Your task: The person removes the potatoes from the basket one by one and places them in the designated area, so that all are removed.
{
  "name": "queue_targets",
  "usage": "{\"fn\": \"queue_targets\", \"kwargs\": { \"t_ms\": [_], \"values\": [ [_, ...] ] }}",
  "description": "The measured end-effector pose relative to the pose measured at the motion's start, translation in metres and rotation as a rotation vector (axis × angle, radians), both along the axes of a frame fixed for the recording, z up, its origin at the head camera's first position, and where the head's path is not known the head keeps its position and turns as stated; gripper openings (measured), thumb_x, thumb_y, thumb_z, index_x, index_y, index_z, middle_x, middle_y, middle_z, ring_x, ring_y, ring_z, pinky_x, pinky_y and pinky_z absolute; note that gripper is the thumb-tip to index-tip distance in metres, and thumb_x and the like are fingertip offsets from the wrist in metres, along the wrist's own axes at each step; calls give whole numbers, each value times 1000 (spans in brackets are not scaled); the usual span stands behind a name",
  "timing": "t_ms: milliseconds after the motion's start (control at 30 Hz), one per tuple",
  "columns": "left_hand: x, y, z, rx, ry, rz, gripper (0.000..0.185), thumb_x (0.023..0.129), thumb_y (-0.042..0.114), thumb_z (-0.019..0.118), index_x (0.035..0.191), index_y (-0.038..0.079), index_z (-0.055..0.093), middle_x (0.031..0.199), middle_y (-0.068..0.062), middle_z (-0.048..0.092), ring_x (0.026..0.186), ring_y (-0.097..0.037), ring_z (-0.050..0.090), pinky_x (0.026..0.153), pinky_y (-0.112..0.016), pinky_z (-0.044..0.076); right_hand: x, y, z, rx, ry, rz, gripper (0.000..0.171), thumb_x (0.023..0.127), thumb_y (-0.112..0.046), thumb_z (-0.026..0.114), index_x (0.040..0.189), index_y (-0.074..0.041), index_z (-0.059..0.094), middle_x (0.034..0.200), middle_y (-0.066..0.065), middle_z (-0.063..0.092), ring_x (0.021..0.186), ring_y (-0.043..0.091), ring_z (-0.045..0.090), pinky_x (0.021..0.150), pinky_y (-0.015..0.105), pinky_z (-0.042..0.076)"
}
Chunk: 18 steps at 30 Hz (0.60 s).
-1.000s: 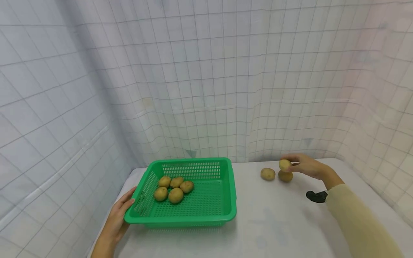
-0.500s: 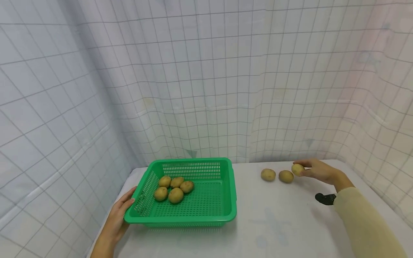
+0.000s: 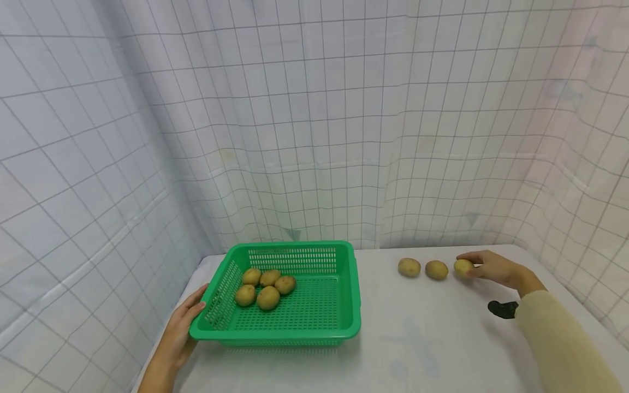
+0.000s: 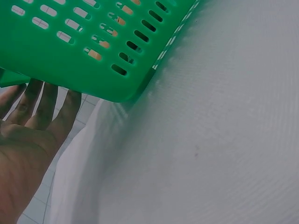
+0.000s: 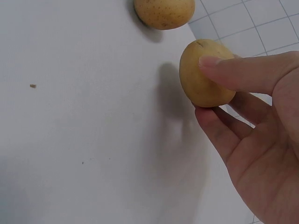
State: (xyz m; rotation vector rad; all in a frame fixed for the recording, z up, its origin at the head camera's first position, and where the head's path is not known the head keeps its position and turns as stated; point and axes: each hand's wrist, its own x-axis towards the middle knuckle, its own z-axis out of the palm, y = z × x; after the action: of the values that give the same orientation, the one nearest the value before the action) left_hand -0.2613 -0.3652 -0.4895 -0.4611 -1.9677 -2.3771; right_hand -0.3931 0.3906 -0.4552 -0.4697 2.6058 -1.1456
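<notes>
Right hand (image 3: 493, 267) reaches to the far right of the white table (image 3: 417, 338) in the head view and pinches a small potato (image 3: 463, 267) that sits at the right end of a row of three, just beside the middle potato (image 3: 436, 269), with the left potato (image 3: 409, 267) a little further along. Left hand (image 3: 179, 333) lies with straight fingers against the near left corner of the green basket (image 3: 300, 330), which holds five potatoes (image 3: 265, 286) in its far left part. A small black object (image 3: 502, 309) shows near the right sleeve; what it is cannot be told.

From the left wrist, the left hand (image 4: 28, 135) has relaxed, straight fingers touching the underside edge of the green basket (image 4: 84, 51), holding nothing closed.

From the right wrist, the right hand (image 5: 252, 140) has its thumb on top of the potato (image 5: 205, 74) and curled fingers beneath, a light pinch across its short width. The potato looks firm, smooth-skinned and light enough for two or three fingers, probably not fragile, though its rounded form could roll if let go carelessly. Gripping across the middle, as here, seems the safest hold. Its long axis runs roughly toward the neighbouring potato (image 5: 164, 11), along the row.
</notes>
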Motion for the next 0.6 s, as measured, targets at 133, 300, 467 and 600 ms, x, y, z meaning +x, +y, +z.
{"fn": "queue_targets", "kwargs": {
  "t_ms": [133,300,467,600],
  "values": [
    [1,1,0,-1,-3,-1,60,115,15,38,162,-7,8,150,10,41,128,-7,53,98,-25,50,1,4,-6,-3,-8,-39,62,94,-12,73,147,8,49,143,26,52,122,34,46,94,40,45],
    [0,3,-1,7,-6,-10,59,115,15,39,163,-5,11,150,11,42,128,-8,53,99,-25,50,-1,8,-13,6,-23,-28,61,94,-9,71,148,6,49,146,29,48,126,37,45,95,44,45],
    [-1,2,0,-14,-19,5,60,115,18,39,163,-5,9,151,9,40,128,-7,53,99,-26,50,-5,8,-14,-7,-33,-30,64,92,-6,69,150,7,46,149,31,44,130,41,42,97,49,44],
    [0,1,3,-30,-45,38,61,115,20,40,163,-4,10,151,10,39,127,-6,52,98,-24,50,-5,4,-15,-53,-84,-37,66,93,-4,66,152,10,39,152,33,38,129,38,44,98,48,46]
  ]
}}
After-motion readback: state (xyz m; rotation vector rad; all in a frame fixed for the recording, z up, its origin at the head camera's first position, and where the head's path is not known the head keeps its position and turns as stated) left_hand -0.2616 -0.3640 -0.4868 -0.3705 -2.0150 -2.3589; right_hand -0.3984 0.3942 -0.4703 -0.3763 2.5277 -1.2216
